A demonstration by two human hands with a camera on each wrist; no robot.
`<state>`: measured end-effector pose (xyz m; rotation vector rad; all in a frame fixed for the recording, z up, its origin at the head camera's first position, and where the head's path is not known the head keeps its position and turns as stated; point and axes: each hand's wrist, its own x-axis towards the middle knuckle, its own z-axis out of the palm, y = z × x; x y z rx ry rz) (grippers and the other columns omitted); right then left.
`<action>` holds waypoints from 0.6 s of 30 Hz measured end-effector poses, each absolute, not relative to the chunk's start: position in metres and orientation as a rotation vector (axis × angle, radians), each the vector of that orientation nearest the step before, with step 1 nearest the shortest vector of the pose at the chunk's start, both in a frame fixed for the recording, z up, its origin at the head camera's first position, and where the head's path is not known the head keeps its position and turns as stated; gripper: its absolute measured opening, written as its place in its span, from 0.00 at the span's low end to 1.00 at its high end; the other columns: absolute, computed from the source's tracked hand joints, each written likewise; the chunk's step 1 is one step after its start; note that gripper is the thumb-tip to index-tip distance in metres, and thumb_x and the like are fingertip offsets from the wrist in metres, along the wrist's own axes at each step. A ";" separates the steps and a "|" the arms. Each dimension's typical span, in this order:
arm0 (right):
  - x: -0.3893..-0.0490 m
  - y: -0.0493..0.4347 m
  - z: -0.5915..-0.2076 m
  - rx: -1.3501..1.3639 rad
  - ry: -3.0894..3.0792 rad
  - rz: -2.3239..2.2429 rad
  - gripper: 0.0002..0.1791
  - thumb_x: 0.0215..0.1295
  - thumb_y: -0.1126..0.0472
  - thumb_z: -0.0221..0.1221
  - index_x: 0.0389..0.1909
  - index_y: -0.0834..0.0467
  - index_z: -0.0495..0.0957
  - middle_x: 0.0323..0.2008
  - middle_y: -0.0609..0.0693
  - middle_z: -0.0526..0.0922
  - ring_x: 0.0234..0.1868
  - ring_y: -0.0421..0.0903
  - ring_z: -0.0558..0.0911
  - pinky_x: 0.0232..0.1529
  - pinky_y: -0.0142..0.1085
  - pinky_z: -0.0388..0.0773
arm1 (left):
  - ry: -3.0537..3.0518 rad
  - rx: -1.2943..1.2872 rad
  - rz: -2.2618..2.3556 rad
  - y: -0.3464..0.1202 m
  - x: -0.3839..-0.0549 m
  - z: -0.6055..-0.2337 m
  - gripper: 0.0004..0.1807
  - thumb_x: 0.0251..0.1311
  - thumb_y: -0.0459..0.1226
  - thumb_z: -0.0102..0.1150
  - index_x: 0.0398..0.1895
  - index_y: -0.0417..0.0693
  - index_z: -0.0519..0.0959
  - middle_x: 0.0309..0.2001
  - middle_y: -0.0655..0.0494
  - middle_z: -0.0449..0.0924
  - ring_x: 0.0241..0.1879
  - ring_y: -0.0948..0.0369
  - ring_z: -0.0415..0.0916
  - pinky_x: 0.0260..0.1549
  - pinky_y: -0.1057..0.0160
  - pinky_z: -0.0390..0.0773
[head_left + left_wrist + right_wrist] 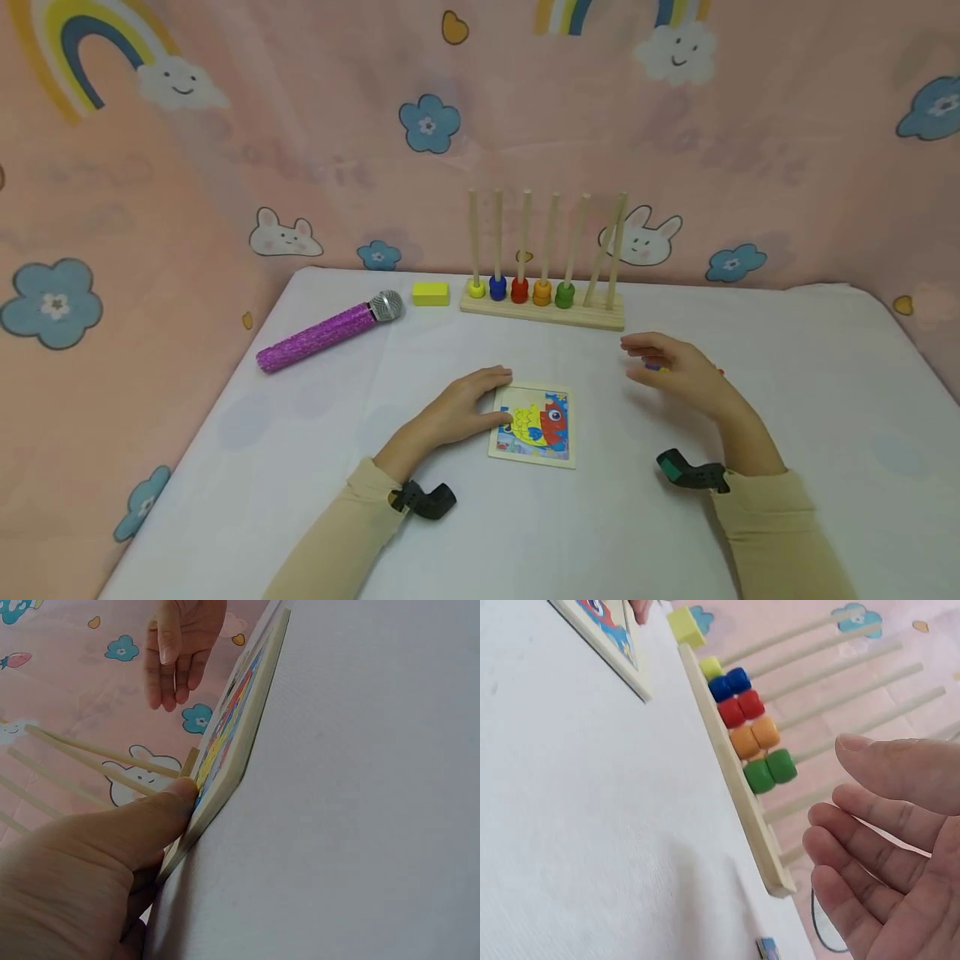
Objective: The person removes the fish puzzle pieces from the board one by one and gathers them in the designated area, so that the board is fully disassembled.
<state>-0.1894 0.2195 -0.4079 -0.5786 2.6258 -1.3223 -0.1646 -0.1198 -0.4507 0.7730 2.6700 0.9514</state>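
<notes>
A small wooden jigsaw puzzle (534,425) with a red, yellow and blue fish picture lies on the white table. At its left side my left hand (465,408) holds the frame, the thumb on the picture and the fingers by the upper left edge. The left wrist view shows that thumb (161,817) over the puzzle's rim. To the right, my right hand (678,375) hovers palm inward, fingers loosely bent and holding nothing. A small blue puzzle piece (768,948) lies on the table below it; in the head view this hand partly covers small coloured pieces.
Behind the puzzle stands a wooden peg rack (540,312) with coloured beads on several upright pegs. Left of it are a yellow block (431,293) and a purple glittery microphone (330,332). A patterned pink cloth (337,150) hangs along the table's back edge.
</notes>
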 end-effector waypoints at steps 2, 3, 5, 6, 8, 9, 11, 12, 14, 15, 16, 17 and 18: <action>-0.187 0.210 -0.406 -0.587 2.605 -1.325 0.25 0.64 0.61 0.59 0.60 0.67 0.69 0.58 0.63 0.75 0.59 0.56 0.73 0.58 0.25 0.72 | 2.671 0.770 0.948 -0.119 -0.164 -0.450 0.35 0.58 0.49 0.62 0.67 0.48 0.66 0.70 0.55 0.62 0.71 0.57 0.57 0.68 0.58 0.61; -0.186 0.206 -0.405 -0.593 2.597 -1.328 0.25 0.64 0.61 0.59 0.60 0.67 0.69 0.58 0.63 0.75 0.59 0.57 0.73 0.60 0.32 0.73 | 2.672 0.766 0.945 -0.119 -0.164 -0.450 0.35 0.58 0.49 0.62 0.67 0.48 0.66 0.70 0.55 0.62 0.71 0.57 0.57 0.68 0.58 0.61; -0.184 0.197 -0.404 -0.601 2.587 -1.318 0.25 0.64 0.61 0.59 0.60 0.66 0.69 0.58 0.62 0.75 0.59 0.57 0.73 0.61 0.44 0.73 | 2.678 0.764 0.936 -0.118 -0.165 -0.450 0.34 0.59 0.49 0.62 0.67 0.49 0.66 0.70 0.55 0.62 0.71 0.58 0.57 0.69 0.58 0.61; -0.183 0.194 -0.404 -0.607 2.581 -1.317 0.25 0.64 0.61 0.59 0.60 0.66 0.69 0.58 0.62 0.75 0.59 0.57 0.73 0.61 0.49 0.72 | 2.679 0.765 0.935 -0.118 -0.165 -0.451 0.34 0.59 0.49 0.62 0.67 0.49 0.66 0.70 0.55 0.62 0.71 0.58 0.56 0.69 0.58 0.60; -0.181 0.187 -0.405 -0.610 2.562 -1.314 0.25 0.64 0.61 0.59 0.60 0.66 0.69 0.58 0.61 0.75 0.59 0.56 0.74 0.61 0.54 0.70 | 2.678 0.768 0.936 -0.118 -0.165 -0.452 0.34 0.59 0.49 0.62 0.67 0.50 0.66 0.70 0.55 0.62 0.71 0.58 0.56 0.69 0.58 0.60; -0.180 0.184 -0.406 -0.612 2.551 -1.311 0.25 0.64 0.61 0.59 0.60 0.66 0.70 0.58 0.61 0.75 0.58 0.56 0.74 0.61 0.54 0.70 | 2.676 0.768 0.937 -0.117 -0.166 -0.452 0.34 0.59 0.49 0.62 0.67 0.50 0.66 0.70 0.56 0.62 0.71 0.58 0.56 0.69 0.58 0.60; -0.179 0.178 -0.408 -0.615 2.522 -1.310 0.24 0.64 0.61 0.59 0.60 0.65 0.70 0.57 0.60 0.76 0.58 0.56 0.74 0.60 0.54 0.71 | 2.673 0.764 0.939 -0.118 -0.165 -0.452 0.34 0.59 0.49 0.62 0.67 0.50 0.66 0.70 0.56 0.62 0.71 0.59 0.56 0.69 0.58 0.60; -0.178 0.175 -0.409 -0.623 2.505 -1.310 0.24 0.64 0.61 0.60 0.59 0.65 0.70 0.57 0.60 0.76 0.57 0.56 0.75 0.60 0.53 0.72 | 2.673 0.761 0.942 -0.118 -0.165 -0.452 0.34 0.59 0.49 0.62 0.67 0.50 0.66 0.70 0.56 0.62 0.71 0.59 0.56 0.69 0.58 0.60; -0.176 0.168 -0.412 -0.626 2.485 -1.289 0.24 0.63 0.61 0.60 0.59 0.64 0.71 0.56 0.59 0.77 0.57 0.56 0.75 0.60 0.52 0.73 | 2.673 0.755 0.947 -0.118 -0.165 -0.452 0.34 0.58 0.49 0.62 0.67 0.49 0.66 0.70 0.56 0.62 0.71 0.59 0.56 0.69 0.59 0.60; -0.174 0.165 -0.414 -0.630 2.478 -1.274 0.24 0.63 0.60 0.60 0.59 0.64 0.71 0.56 0.59 0.77 0.56 0.55 0.76 0.59 0.52 0.73 | 2.672 0.749 0.948 -0.118 -0.165 -0.452 0.35 0.58 0.49 0.63 0.68 0.50 0.66 0.70 0.56 0.62 0.71 0.59 0.56 0.69 0.59 0.59; -0.173 0.162 -0.415 -0.627 2.473 -1.263 0.24 0.63 0.60 0.60 0.58 0.64 0.72 0.56 0.59 0.77 0.56 0.55 0.76 0.59 0.52 0.73 | 2.670 0.748 0.951 -0.118 -0.165 -0.452 0.35 0.58 0.49 0.63 0.68 0.50 0.66 0.70 0.57 0.62 0.71 0.59 0.56 0.69 0.59 0.59; -0.171 0.159 -0.417 -0.621 2.469 -1.250 0.24 0.62 0.60 0.60 0.58 0.63 0.72 0.56 0.58 0.77 0.56 0.55 0.76 0.59 0.52 0.73 | 2.670 0.747 0.950 -0.118 -0.165 -0.452 0.35 0.58 0.49 0.63 0.68 0.50 0.66 0.70 0.57 0.62 0.71 0.59 0.56 0.69 0.59 0.59; -0.169 0.156 -0.419 -0.614 2.466 -1.242 0.24 0.62 0.60 0.60 0.58 0.63 0.72 0.56 0.58 0.78 0.56 0.55 0.76 0.59 0.51 0.74 | 2.668 0.746 0.951 -0.118 -0.165 -0.452 0.35 0.58 0.49 0.63 0.68 0.50 0.66 0.70 0.57 0.62 0.71 0.59 0.56 0.69 0.59 0.60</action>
